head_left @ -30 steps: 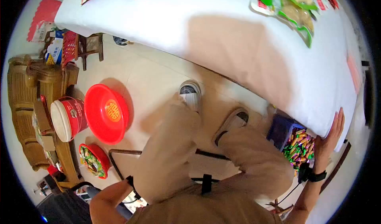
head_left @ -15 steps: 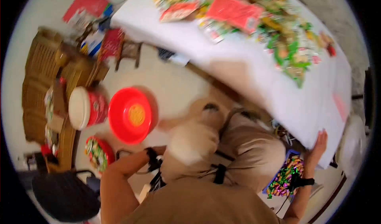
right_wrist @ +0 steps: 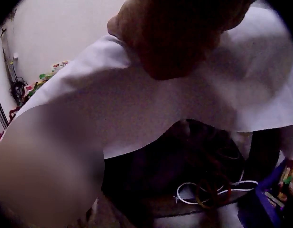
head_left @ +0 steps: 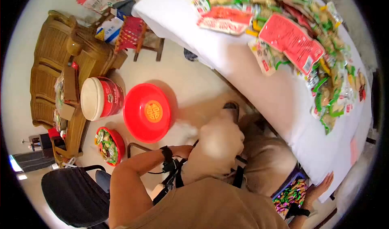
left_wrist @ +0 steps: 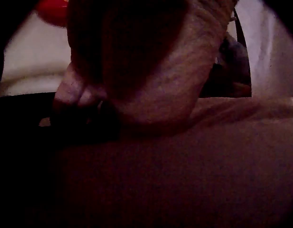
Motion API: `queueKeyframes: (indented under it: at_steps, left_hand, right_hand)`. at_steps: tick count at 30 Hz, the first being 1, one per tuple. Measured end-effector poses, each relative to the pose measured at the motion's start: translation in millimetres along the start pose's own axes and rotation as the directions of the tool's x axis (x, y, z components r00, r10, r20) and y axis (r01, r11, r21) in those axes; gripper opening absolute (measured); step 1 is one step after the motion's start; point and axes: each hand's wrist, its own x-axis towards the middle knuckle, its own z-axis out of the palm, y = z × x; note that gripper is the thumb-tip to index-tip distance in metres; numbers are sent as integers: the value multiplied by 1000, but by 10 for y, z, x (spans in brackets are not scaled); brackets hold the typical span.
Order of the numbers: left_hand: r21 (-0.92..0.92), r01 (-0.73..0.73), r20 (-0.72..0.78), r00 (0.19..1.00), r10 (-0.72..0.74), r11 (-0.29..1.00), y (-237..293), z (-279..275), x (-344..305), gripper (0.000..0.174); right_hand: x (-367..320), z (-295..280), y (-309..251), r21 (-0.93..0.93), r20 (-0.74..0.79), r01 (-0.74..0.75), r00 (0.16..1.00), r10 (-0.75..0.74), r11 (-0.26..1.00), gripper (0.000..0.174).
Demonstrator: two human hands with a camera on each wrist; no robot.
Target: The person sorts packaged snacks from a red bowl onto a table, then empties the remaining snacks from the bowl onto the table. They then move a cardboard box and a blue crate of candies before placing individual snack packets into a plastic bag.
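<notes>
My right hand (head_left: 320, 187) rests on the white tablecloth (head_left: 302, 133) at the table's near right corner, fingers straight. In the right wrist view the same hand (right_wrist: 179, 38) lies over the cloth's draped edge. My left hand (head_left: 181, 151) is low beside my left thigh, next to a black strap. The left wrist view is dark: the hand (left_wrist: 156, 102) is against the trouser leg (left_wrist: 198, 161), its fingers partly hidden in shadow, and I cannot tell if they grip anything. Under the right hand stands a blue crate (head_left: 298, 175) of small colourful wrapped pieces (head_left: 289, 196).
Food packets (head_left: 324, 89) cover the table's far part, with a large red packet (head_left: 289, 42) among them. On the floor at left are a red basin (head_left: 137, 125), a lidded bucket (head_left: 93, 99) and a small red bowl of packets (head_left: 117, 144). A wooden bench (head_left: 48, 79) and black chair (head_left: 75, 196) stand beyond.
The head view has shifted, bringing more of the table's packets into sight. My left hand has come forward from behind my hip to beside the thigh. The right hand stays on the cloth.
</notes>
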Motion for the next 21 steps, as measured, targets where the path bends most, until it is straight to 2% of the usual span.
queueKeyframes:
  at_steps: [2,5,7,8,9,10,11,12,14,15,16,17,18,19,20,21]
  left_hand:
    - [10,-15,-9,1000,16,1000,21,-75,52,28]
    - [-4,-54,-81,995,53,999,-98,-178,101,28]
    - [-63,-114,-238,966,96,991,-220,-273,60,28]
    - [-80,-171,-383,915,128,982,-273,-326,-51,28]
    - [32,-280,-573,781,247,960,-337,-427,-219,29]
    - [164,-352,-717,600,356,922,-413,-515,-397,30]
    - [220,-386,-864,349,362,896,-923,-880,-252,30]
    - [288,-402,-937,67,342,869,-1430,-1273,-158,32]
    - [188,-531,-975,-199,94,826,-1650,-1577,-673,36]
    - [155,-435,-946,-325,6,887,-1715,-1673,-899,40]
    - [99,-341,-892,-446,-68,935,-1786,-1760,-1093,44]
    - [97,-351,-898,-434,-71,931,-2044,-1954,-1227,54]
    - [90,-359,-906,-416,-74,929,-2276,-2145,-1269,64]
    - [80,-367,-911,-404,-81,927,-2280,-2190,-1287,64]
    - [-76,-150,-853,-502,-142,986,-2224,-2190,-1355,73]
    - [-257,56,-775,-609,-171,965,-2172,-2206,-1459,83]
  right_hand:
    - [-38,21,108,17,-38,15,999,-14,1000,63]
    - [-111,166,219,15,17,-53,998,52,998,63]
    - [-157,256,298,-29,-49,-24,999,22,999,62]
    - [-163,316,385,21,-110,38,993,-35,999,61]
    - [-177,355,423,-48,-76,1,997,-5,999,60]
    - [-166,329,378,-53,-74,-5,997,1,999,59]
    - [-117,254,279,-64,-79,-14,997,9,998,59]
    - [-72,191,200,-53,-96,1,995,-6,999,59]
    - [-31,79,112,-37,-5,-26,1000,26,999,57]
    - [-13,41,103,-38,-15,-13,1000,13,999,57]
    - [1,0,102,-33,46,11,999,-10,999,57]
    - [34,-68,108,-29,109,33,994,-29,999,57]
    - [71,-311,102,-8,375,-64,925,62,998,77]
    - [130,-515,-128,-22,380,-59,923,63,998,77]
    - [255,-698,-470,-116,380,32,925,15,993,74]
    - [392,-757,-715,-202,382,126,923,-41,971,72]
